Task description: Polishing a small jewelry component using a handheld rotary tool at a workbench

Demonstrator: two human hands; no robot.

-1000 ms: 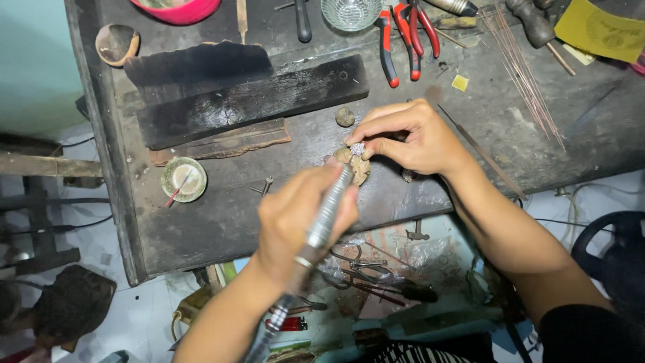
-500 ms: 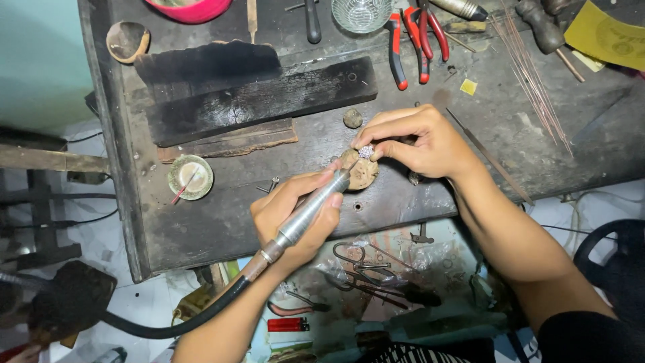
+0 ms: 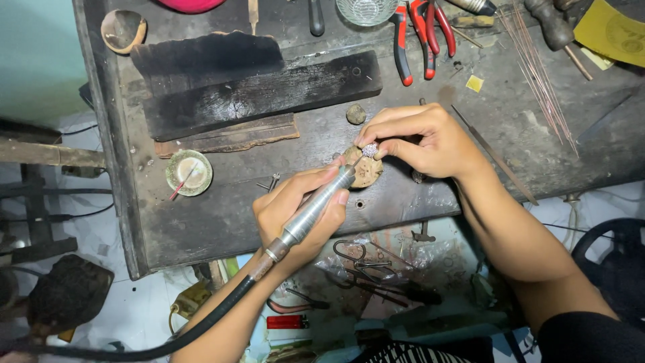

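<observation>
The left hand (image 3: 299, 212) is closed around a slim silver metal rotary handpiece (image 3: 316, 210), held like a pen, with a black flexible shaft (image 3: 201, 326) trailing from its rear end towards the lower left. The tool's tip meets a small sparkling silver piece (image 3: 370, 150). The right hand (image 3: 420, 138) pinches that piece between thumb and fingertips, pressing it onto a round tan wooden bench peg (image 3: 367, 171) at the front edge of the dark, worn wooden workbench (image 3: 222, 215). The piece sits between the two hands, touching the peg.

On the bench, a long charred black wooden block (image 3: 262, 94) lies behind the hands, with a thinner brown wooden slat (image 3: 232, 136) just in front of it. A small round dish holding a red-tipped stick (image 3: 189, 172) stands to the left of the left hand. Red-handled pliers (image 3: 423, 30) lie at the far edge, near a bundle of thin copper-coloured wires (image 3: 537, 70). A small grey lump (image 3: 356, 113) rests just behind the right hand. A yellow sheet (image 3: 615, 30) occupies the far right corner.
</observation>
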